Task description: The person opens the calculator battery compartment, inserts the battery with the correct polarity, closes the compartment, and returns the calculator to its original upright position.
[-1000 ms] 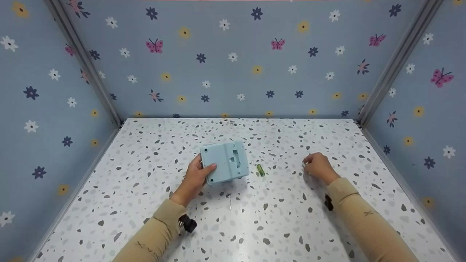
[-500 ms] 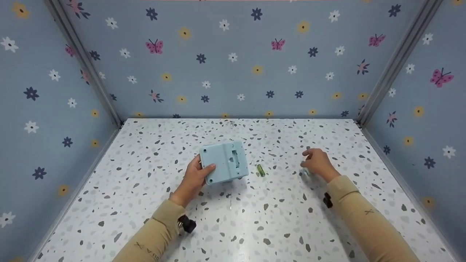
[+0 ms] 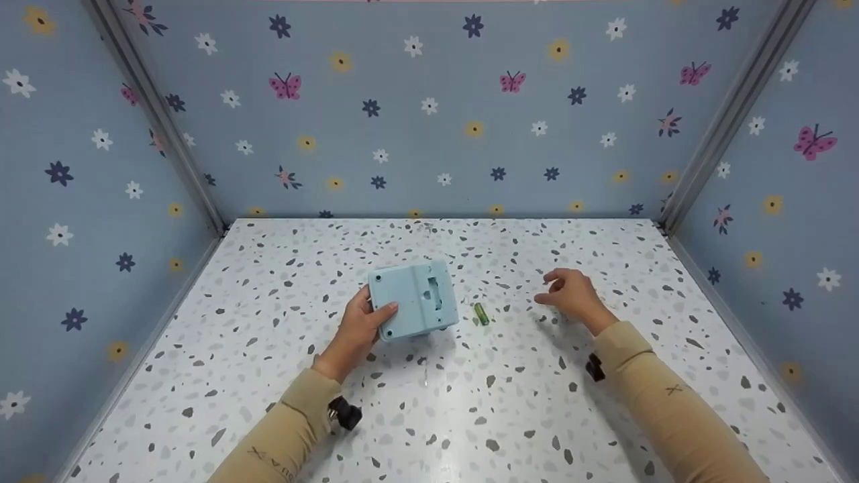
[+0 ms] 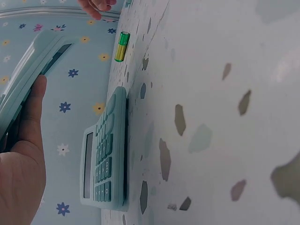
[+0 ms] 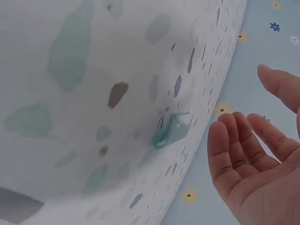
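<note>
- Head view: the left hand [image 3: 359, 329] grips the left edge of a case [image 3: 406, 305], its thumb laid over the face and its fingers out of sight behind.
- The battery [image 3: 481, 314] lies on the table [image 3: 470, 402] just beside the case's right edge, between the hands. Its long axis runs mostly away from the person, the far end leaning left.
- The right hand [image 3: 570, 293] is the nearer one, holding nothing, with a gap between thumb and forefinger; from its fingertips the battery lies to the left and slightly nearer the person.
- The case is a squarish block in matt pale blue that looks like plastic, with small dark dots at its corners and a recessed slot [image 3: 435, 293] towards the right side. The wall [image 3: 429, 100] has a flower and butterfly print.
- Left wrist view: the battery shows as a smooth cylinder, green and yellow. A calculator [image 4: 104, 150] with raised keys rests on the table; whether it joins the held case, I cannot tell.
- Right wrist view: the fingers are loosely bent, the thumb well apart. Near them a small, shiny teal piece, [image 5: 172, 131] blurred and apparently see-through, lies on the speckled table.
</note>
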`<act>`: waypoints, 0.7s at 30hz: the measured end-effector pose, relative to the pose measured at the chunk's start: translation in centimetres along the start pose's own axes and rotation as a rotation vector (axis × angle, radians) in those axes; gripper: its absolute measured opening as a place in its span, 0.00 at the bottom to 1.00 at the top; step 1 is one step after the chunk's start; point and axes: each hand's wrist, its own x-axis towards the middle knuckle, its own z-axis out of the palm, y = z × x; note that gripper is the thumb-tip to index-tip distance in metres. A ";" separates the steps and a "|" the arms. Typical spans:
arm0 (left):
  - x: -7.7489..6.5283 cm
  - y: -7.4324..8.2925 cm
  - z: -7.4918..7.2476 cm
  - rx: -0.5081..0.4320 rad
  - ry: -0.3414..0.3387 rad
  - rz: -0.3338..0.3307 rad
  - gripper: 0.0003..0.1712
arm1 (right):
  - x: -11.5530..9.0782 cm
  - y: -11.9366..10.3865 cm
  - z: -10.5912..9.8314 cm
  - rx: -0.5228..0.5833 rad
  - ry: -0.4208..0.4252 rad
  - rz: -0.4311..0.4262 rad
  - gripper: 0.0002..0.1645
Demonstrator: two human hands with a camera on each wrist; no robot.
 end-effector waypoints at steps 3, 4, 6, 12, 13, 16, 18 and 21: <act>-0.1 0.0 0.0 0.004 -0.002 0.003 0.39 | 0.1 -0.3 0.5 0.007 0.006 -0.014 0.34; -0.1 -0.1 -0.1 0.005 0.002 0.002 0.39 | 0.2 -0.5 0.7 0.009 0.008 -0.015 0.34; -0.1 -0.1 -0.1 0.003 0.013 -0.006 0.38 | 0.3 -0.7 0.9 0.010 0.008 -0.014 0.34; -0.1 -0.1 -0.2 0.012 0.030 -0.016 0.38 | 0.3 -1.7 1.7 0.004 0.006 -0.016 0.33; -0.1 -0.1 -0.2 0.014 0.029 -0.016 0.38 | 0.3 -1.9 1.9 0.002 0.005 -0.018 0.34; -0.1 -0.2 -0.4 0.014 0.027 -0.018 0.37 | 0.3 -2.4 2.3 0.002 -0.001 -0.031 0.34; -0.1 -0.2 -0.4 0.016 0.023 -0.018 0.37 | 0.4 -2.6 2.6 0.006 -0.007 -0.035 0.34; -0.1 -0.2 -0.4 0.013 0.017 -0.016 0.37 | 0.5 -3.1 3.0 0.011 -0.022 -0.033 0.34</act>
